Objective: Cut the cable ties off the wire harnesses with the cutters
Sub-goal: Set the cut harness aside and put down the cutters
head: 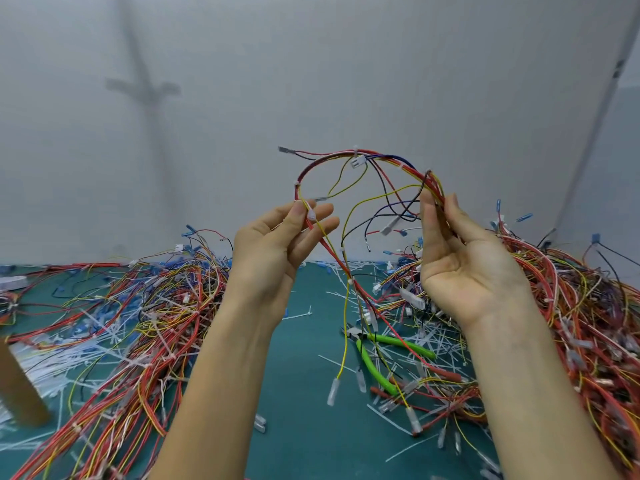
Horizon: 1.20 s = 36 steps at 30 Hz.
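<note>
Far left edge, lower part of the frame: a brown cardboard tube (19, 386) is seen standing on the green table (304, 393).

Left of centre: a large pile of wire harnesses (138, 313), mostly red, yellow and white, is spread across the table, with loose white cable-tie offcuts (104, 332) mixed in.

Centre: the left hand (277, 244) is raised above the table, palm toward the camera. Its thumb and fingers are closed on one end of a wire harness (360, 157), pinched just beside a white cable tie (311, 214). The harness is held up as an arch between both hands against the grey wall (311, 64); further ties are seen along the arch, and a white connector (357, 161) hangs near its top. Loose yellow, red and dark leads trail down from it toward the table.

Lower centre-right: the cutters (377, 355), with green handles, lie on the table between the forearms, untouched by either hand, partly crossed by the hanging leads.

Right of centre: the right hand (460, 258) is held palm-up and loosely curled, the other end of the harness gripped between thumb and fingers.

Right edge: a second heap of harnesses (571, 306) is piled on the table, with blue terminals (524, 217) sticking out at its top.
</note>
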{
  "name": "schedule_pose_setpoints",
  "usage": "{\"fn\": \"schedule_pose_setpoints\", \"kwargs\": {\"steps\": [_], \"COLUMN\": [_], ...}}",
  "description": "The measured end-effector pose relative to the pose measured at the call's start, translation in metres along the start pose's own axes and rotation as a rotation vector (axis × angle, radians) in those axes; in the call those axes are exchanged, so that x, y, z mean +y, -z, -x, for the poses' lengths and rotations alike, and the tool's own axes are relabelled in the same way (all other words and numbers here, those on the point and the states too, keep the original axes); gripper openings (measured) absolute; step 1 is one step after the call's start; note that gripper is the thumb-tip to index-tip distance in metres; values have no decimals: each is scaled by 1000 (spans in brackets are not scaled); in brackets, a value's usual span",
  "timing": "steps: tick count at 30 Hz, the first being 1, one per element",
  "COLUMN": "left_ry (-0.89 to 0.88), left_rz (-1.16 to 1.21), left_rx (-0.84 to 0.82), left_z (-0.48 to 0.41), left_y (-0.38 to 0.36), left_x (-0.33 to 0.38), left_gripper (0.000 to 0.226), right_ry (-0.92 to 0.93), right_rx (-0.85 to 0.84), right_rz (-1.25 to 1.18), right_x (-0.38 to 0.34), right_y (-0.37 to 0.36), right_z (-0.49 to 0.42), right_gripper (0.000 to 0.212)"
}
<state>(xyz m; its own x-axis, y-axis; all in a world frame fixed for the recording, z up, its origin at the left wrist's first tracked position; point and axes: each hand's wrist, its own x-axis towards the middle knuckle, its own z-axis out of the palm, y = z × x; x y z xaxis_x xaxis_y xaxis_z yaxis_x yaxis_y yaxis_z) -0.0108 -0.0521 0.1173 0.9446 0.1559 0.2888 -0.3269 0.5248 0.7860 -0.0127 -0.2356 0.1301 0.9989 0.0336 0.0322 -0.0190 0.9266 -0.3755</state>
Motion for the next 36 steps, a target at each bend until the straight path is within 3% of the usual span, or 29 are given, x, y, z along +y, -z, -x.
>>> {"fn": "schedule_pose_setpoints", "kwargs": {"steps": [8,13,22,24,27,31,36], "left_ry": [53,90,74,37,-5,96,240], "left_rz": [183,283,238,50,-493,-1241,-1515], "left_rx": [24,36,32,23,-6,-239,-455], "left_z": [1,1,-4,-7,-12,-22,-23], "left_y": [-4,-3,2,9,28,55,59], "left_x": [5,10,5,-1,-15,-30,-49], "left_gripper": [18,18,16,15,13,10,5], "right_ry": [-14,-23,-19,-22,-27,49,248], "right_rx": [3,-8,-17,-35,-48,-98,-92], "right_rz": [-1,-14,8,43,141,395,896], "right_x": [1,2,2,2,0,-2,-5], "right_y": [-1,-2,-2,-2,0,3,9], "right_z": [0,0,0,0,1,0,-3], "right_gripper": [9,20,19,16,15,23,25]}}
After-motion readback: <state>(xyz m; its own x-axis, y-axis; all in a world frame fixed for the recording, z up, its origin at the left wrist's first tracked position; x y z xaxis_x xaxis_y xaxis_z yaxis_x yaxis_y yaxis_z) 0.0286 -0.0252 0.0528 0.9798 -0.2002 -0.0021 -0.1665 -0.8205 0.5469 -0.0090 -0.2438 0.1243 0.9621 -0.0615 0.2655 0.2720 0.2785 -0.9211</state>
